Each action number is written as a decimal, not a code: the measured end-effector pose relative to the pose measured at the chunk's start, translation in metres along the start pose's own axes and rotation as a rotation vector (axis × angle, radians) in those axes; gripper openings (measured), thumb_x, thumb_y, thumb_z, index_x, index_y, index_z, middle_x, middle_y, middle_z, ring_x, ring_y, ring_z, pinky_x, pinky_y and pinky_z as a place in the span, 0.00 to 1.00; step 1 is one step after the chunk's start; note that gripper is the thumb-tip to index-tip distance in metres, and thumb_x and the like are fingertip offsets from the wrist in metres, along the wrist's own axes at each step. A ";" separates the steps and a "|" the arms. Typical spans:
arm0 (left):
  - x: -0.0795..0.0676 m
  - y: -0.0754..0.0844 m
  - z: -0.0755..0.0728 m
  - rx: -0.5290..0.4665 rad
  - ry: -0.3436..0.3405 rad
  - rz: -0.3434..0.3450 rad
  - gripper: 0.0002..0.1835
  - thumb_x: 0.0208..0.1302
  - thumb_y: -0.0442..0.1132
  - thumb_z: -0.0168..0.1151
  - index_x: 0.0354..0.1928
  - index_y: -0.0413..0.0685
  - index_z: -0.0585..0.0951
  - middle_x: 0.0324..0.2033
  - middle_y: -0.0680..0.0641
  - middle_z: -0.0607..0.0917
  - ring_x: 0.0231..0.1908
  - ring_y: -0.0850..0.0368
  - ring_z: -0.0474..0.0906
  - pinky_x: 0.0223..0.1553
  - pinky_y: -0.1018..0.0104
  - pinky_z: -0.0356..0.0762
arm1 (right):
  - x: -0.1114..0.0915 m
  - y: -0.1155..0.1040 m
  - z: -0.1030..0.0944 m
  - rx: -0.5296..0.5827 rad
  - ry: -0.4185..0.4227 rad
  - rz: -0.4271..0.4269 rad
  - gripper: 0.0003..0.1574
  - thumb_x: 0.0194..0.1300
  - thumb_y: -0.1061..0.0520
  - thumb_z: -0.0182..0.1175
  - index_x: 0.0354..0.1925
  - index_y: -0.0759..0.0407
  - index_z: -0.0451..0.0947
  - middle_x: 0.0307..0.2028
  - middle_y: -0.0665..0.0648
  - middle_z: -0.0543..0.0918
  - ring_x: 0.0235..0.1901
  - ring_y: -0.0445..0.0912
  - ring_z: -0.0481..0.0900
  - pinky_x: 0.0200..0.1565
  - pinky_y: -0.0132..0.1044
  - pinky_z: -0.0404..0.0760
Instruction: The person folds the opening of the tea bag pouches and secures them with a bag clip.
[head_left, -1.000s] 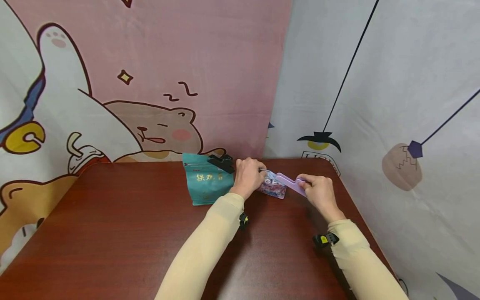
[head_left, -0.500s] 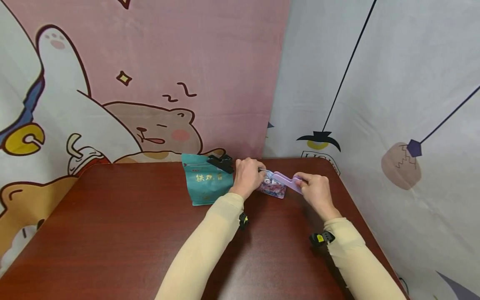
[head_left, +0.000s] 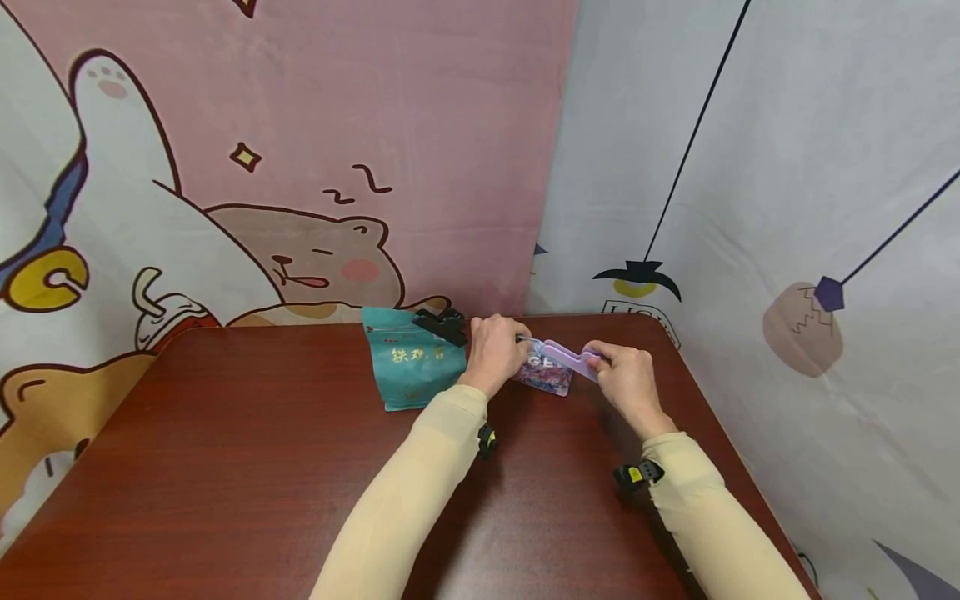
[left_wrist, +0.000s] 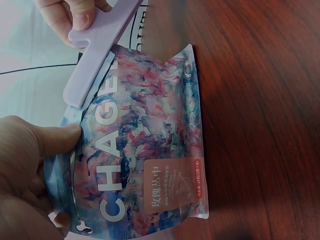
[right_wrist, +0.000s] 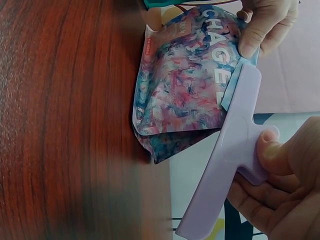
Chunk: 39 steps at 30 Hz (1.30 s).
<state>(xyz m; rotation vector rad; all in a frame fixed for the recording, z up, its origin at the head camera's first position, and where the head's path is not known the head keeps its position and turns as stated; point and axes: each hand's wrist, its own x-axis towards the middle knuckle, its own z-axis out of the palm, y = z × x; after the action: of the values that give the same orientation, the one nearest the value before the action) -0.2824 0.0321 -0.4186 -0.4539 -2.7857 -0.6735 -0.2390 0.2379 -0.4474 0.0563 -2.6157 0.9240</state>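
Observation:
A floral-painted CHAGEE pouch point(left_wrist: 135, 120) stands on the table near its back edge. My left hand point(head_left: 495, 354) pinches the pouch's top edge, thumb on the front near the middle of the strip. My right hand point(head_left: 630, 379) grips the tab of a lilac bag clip point(right_wrist: 215, 170) between thumb and fingers. One end of the clip's long bar lies over the pouch's top strip, close to the left thumb; its other end sticks out past the pouch's side. Whether the clip's jaws are pressed together is hard to make out.
To the left of the left hand stands a teal pouch point(head_left: 416, 367) with gold characters. A black clip point(head_left: 442, 325) sits on its top right corner. The reddish-brown wooden table point(head_left: 247, 467) meets printed cloth hangings point(head_left: 465, 150) at the back and right.
My right hand has moved left with the lilac clip, carrying it further along the floral pouch's top. The left hand and the pouches have stayed in place.

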 end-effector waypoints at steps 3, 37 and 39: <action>0.000 0.000 0.000 -0.005 0.004 0.001 0.07 0.68 0.45 0.71 0.42 0.55 0.94 0.39 0.54 0.91 0.45 0.54 0.81 0.51 0.56 0.66 | 0.001 0.000 0.001 -0.002 0.004 -0.011 0.10 0.68 0.67 0.67 0.47 0.63 0.89 0.42 0.68 0.90 0.33 0.57 0.84 0.40 0.57 0.87; 0.002 0.000 -0.011 -0.024 -0.046 0.037 0.10 0.75 0.41 0.62 0.48 0.53 0.92 0.44 0.53 0.91 0.46 0.54 0.80 0.54 0.55 0.68 | 0.004 0.003 -0.001 0.008 -0.052 -0.098 0.19 0.70 0.66 0.65 0.58 0.65 0.83 0.50 0.68 0.86 0.41 0.60 0.84 0.47 0.58 0.85; 0.002 0.000 -0.011 -0.032 -0.046 0.037 0.10 0.75 0.41 0.62 0.48 0.54 0.91 0.44 0.52 0.91 0.46 0.54 0.80 0.55 0.55 0.68 | 0.003 0.004 -0.003 0.010 -0.064 -0.094 0.21 0.70 0.66 0.65 0.60 0.66 0.82 0.51 0.69 0.85 0.43 0.61 0.84 0.48 0.58 0.85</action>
<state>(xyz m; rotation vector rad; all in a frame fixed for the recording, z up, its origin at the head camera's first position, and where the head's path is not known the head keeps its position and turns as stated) -0.2823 0.0272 -0.4088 -0.5326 -2.8053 -0.7085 -0.2420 0.2431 -0.4467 0.2131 -2.6421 0.9166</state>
